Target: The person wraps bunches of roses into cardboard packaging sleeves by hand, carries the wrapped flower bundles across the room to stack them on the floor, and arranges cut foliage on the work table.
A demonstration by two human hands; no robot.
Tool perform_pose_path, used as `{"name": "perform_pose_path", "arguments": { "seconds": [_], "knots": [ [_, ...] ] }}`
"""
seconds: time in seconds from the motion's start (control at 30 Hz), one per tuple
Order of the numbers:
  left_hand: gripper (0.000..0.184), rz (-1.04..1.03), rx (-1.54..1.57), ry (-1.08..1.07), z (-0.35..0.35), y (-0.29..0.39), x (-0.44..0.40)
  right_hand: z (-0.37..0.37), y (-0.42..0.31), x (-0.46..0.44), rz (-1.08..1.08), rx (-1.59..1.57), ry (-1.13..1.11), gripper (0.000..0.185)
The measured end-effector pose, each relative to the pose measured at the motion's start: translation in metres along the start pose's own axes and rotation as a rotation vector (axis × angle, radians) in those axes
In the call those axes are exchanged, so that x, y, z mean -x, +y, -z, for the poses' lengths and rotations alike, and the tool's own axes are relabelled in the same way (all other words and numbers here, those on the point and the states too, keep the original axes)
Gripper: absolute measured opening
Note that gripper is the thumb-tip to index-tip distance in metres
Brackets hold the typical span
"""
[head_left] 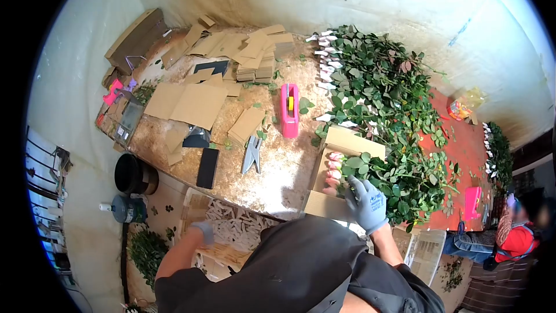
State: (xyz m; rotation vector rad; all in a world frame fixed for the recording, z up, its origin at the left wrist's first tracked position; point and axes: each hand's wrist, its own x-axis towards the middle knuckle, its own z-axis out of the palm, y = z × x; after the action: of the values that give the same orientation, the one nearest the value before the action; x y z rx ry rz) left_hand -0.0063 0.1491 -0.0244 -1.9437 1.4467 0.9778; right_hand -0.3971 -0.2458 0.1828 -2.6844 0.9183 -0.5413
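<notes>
In the head view, the right hand (368, 200), in a pale grey-blue glove, is right of centre in the lower half of the frame, palm down with bent fingers over the leafy stems just beside the pink roses (334, 169). The fingertips are partly lost among the leaves, so I cannot tell whether they are closed on a stem. The roses lie in a short row on an open piece of cardboard (354, 141), their heads to the left and their stems running right beneath a large heap of green foliage (385, 75). The left hand (204, 232), also gloved, is at the lower left, over the edge of a bin (229, 226) of white pieces; its fingers are too hard to make out to tell how wide they are or whether they hold anything. Near the centre of the frame, a pink tape dispenser (289, 110) stands on the worktable (278, 182), with a grey stapler (252, 155) to its lower left and a black phone (208, 168) further left. Flat brown sheets (194, 104) spread over the upper left. White-wrapped flower heads (326, 61) line the foliage's left edge. At the lower right is a person in a red top (517, 240).
</notes>
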Motion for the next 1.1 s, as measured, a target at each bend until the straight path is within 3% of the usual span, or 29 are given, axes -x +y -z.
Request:
{"name": "perform_pose_path", "arguments": {
  "seconds": [0.13,0.23,0.27,0.3,0.33,0.4,0.43,0.53,0.63,0.77,0.93,1.1],
  "knots": [
    [0.031,0.072,0.402,0.409,0.171,0.040,0.016,-0.004,-0.009,-0.009,0.046,-0.045,0.022,0.044],
    [0.045,0.078,0.435,0.938,0.213,0.020,-0.071,0.000,-0.016,-0.017,0.068,-0.033,0.010,0.046],
    [0.047,0.123,0.430,0.967,0.243,0.021,-0.089,0.001,-0.017,-0.019,0.074,-0.028,-0.011,0.046],
    [0.055,0.183,0.420,0.888,0.265,0.016,-0.115,0.002,-0.017,-0.020,0.093,-0.029,0.004,0.046],
    [0.055,0.169,0.421,0.893,0.278,0.016,-0.133,0.003,-0.018,-0.022,0.087,-0.019,0.009,0.046],
    [0.062,0.346,0.290,0.953,0.303,0.022,-0.163,0.008,-0.020,-0.024,0.095,-0.015,0.030,0.045],
    [0.081,0.406,0.334,0.796,0.316,0.022,-0.175,0.010,-0.018,-0.025,0.102,-0.017,0.050,0.044],
    [0.097,0.522,0.353,0.641,0.324,0.028,-0.197,0.014,-0.016,-0.022,0.042,0.023,0.034,0.042],
    [0.104,0.488,0.333,0.583,0.330,0.019,-0.202,0.012,-0.014,-0.018,0.007,0.031,0.023,0.042],
    [0.104,0.487,0.235,0.708,0.326,0.006,-0.187,-0.001,-0.015,-0.021,0.036,-0.017,0.025,0.039],
    [0.093,0.306,0.501,0.905,0.315,-0.022,-0.175,-0.003,-0.026,-0.038,0.058,-0.060,-0.059,0.040],
    [0.089,0.343,0.374,0.970,0.293,-0.018,-0.175,-0.007,-0.033,-0.043,0.156,-0.047,-0.065,0.041]
  ]
}}
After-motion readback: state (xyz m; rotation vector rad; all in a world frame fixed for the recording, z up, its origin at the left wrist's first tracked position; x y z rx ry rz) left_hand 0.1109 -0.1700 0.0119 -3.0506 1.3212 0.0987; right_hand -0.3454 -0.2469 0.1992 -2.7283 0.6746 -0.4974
